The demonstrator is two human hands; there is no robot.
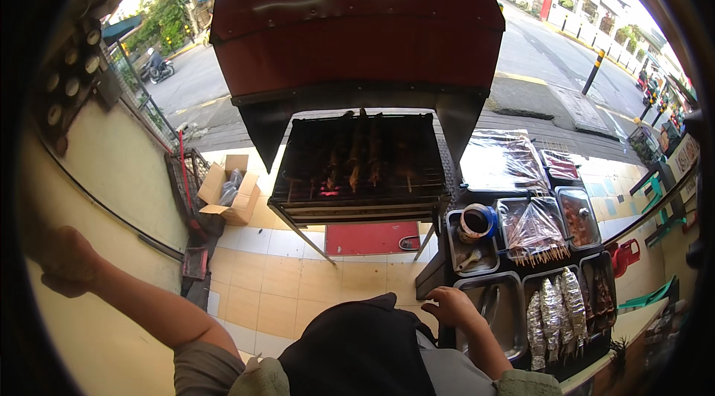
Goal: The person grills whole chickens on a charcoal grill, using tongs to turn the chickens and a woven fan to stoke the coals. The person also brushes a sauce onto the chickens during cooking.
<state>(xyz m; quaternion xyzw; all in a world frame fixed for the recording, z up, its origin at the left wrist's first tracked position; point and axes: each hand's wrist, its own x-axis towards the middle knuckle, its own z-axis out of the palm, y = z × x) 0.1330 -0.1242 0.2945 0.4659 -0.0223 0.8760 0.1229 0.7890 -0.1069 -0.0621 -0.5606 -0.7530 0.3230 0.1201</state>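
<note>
My left hand (71, 262) is at the far left beside the pale yellow wall (125, 183). Its fingers look curled, but shadow hides whether they hold anything. Close to my waist, my right hand (451, 306) holds nothing, its fingers bent and apart at the edge of a metal tray (511, 340) containing tongs (490, 304). In front of me stands a charcoal grill (296, 147) under a red metal hood (357, 55). Several dark skewers of meat (354, 167) lie across its grate, and embers (329, 190) glow beneath them.
Foil-wrapped fish (551, 312) fill a tray on the right. Beyond are plastic-covered skewers (536, 228), a sauce container (476, 221) and a basting brush (468, 260). An opened cardboard box (246, 203) sits left of the grill. A motorcycle rider (155, 61) is on the street.
</note>
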